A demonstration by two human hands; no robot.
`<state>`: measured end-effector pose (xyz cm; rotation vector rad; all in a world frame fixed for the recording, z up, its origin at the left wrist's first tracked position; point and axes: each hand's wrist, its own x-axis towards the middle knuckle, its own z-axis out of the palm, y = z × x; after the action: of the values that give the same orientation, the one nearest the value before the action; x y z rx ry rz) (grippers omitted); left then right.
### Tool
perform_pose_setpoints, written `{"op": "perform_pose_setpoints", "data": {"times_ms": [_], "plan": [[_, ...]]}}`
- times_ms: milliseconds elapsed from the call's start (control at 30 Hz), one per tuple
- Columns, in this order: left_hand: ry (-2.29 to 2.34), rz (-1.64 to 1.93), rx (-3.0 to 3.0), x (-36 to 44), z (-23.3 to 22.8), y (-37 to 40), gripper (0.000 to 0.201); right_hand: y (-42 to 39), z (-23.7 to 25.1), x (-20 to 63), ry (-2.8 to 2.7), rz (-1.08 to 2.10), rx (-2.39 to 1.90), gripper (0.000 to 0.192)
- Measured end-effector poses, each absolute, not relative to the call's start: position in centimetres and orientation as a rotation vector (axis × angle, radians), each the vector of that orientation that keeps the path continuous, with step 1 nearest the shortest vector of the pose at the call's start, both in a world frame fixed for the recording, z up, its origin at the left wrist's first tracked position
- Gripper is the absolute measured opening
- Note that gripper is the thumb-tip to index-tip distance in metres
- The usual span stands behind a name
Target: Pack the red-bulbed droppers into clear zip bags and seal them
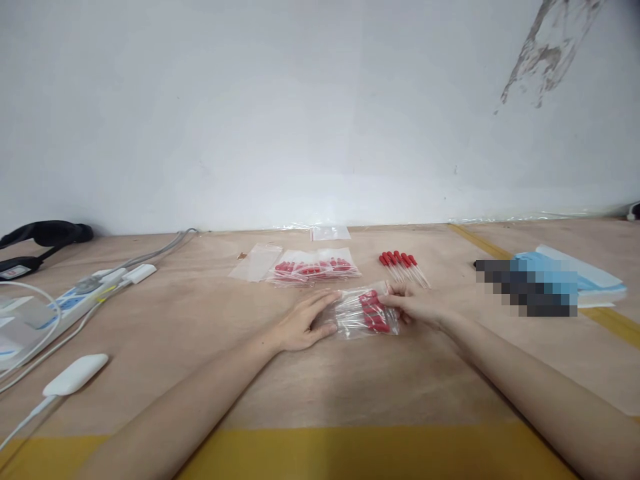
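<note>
Resting on table: small clear plastic zip bag of red-capped glass droppers (367, 313), lying flat on the pale plywood tabletop (310, 387), near centre, between both hands.
Left hand (303, 323): fingers stretched out and together, palm down, tips pressing the bag's left end.
Right hand (417, 303): fingers curled, pinching the bag's right edge by the red caps.
Behind bag: wider clear bag filled with red-capped droppers (315, 268), flat, just beyond the left hand's fingertips.
Beside that: empty clear zip bag (256, 262) on its left, touching or overlapping; cannot tell which.
Loose stock: fan of red-capped droppers (403, 267), unbagged, just beyond the right hand.
Far edge: small folded clear bag (330, 232) against the white wall (300, 100).
Left side: white power strip with grey cables (75, 297), white oblong adapter (75, 375), black strap (40, 237); all well apart from the hands.
Right side: blue folded cloth (575, 277), partly blurred out.
Obstructions: nothing lies between hands and bag.
</note>
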<state>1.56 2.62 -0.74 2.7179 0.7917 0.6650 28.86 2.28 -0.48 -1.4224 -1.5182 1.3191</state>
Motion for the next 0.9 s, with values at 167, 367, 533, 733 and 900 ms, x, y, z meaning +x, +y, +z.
{"op": "perform_pose_setpoints", "data": {"times_ms": [167,367,533,733,900], "plan": [[1.245,1.316,2.609,0.8,-0.6,3.8,0.021,2.4,1.6,32.6,-1.215,1.422,-1.241,0.022],[2.125,1.462,2.29,-4.5,0.7,8.2,0.023,4.6,2.9,33.6,-0.967,1.107,-1.158,0.014],[2.407,0.745,2.196,-9.2,-0.4,10.9,0.045,7.9,1.8,29.5,-0.88,1.13,-1.107,0.008],[2.312,0.402,2.119,-10.7,-1.8,12.4,0.052,10.8,-0.6,25.3,-0.79,1.167,-1.108,0.002],[2.301,0.451,2.119,-10.7,-1.9,12.5,0.043,9.7,-0.9,25.9,-0.953,1.295,-1.388,0.017]]}}
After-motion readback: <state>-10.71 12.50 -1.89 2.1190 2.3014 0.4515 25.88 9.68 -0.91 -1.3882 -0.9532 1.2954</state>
